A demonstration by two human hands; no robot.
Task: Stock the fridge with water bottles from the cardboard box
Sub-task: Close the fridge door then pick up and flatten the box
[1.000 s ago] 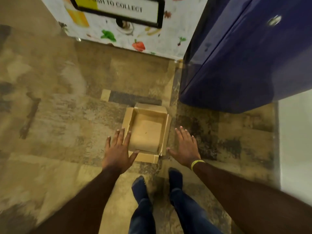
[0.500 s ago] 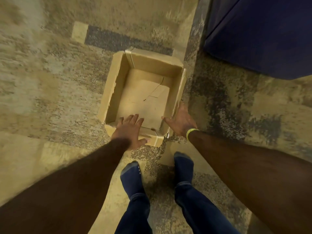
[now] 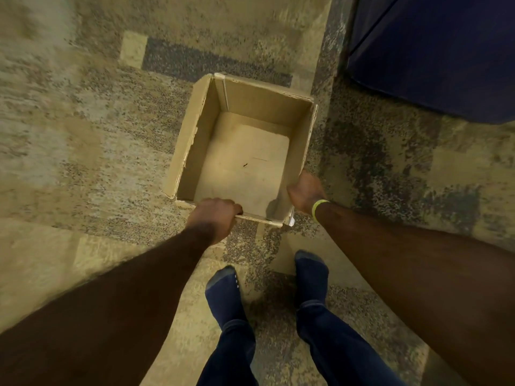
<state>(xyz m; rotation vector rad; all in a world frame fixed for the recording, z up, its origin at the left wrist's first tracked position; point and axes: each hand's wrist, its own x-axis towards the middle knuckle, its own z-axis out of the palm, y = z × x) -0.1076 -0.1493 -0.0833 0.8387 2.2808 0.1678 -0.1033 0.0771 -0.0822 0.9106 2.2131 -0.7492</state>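
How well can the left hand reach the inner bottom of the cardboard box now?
Probably yes: the cardboard box has an open top and nothing visible inside, and the left hand grips its near wall, so it need only let go and dip in.

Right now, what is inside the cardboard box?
No bottles show inside the cardboard box, only its bare floor with a small dark mark. The left hand gripping the near rim and the right hand gripping the right wall hide small patches.
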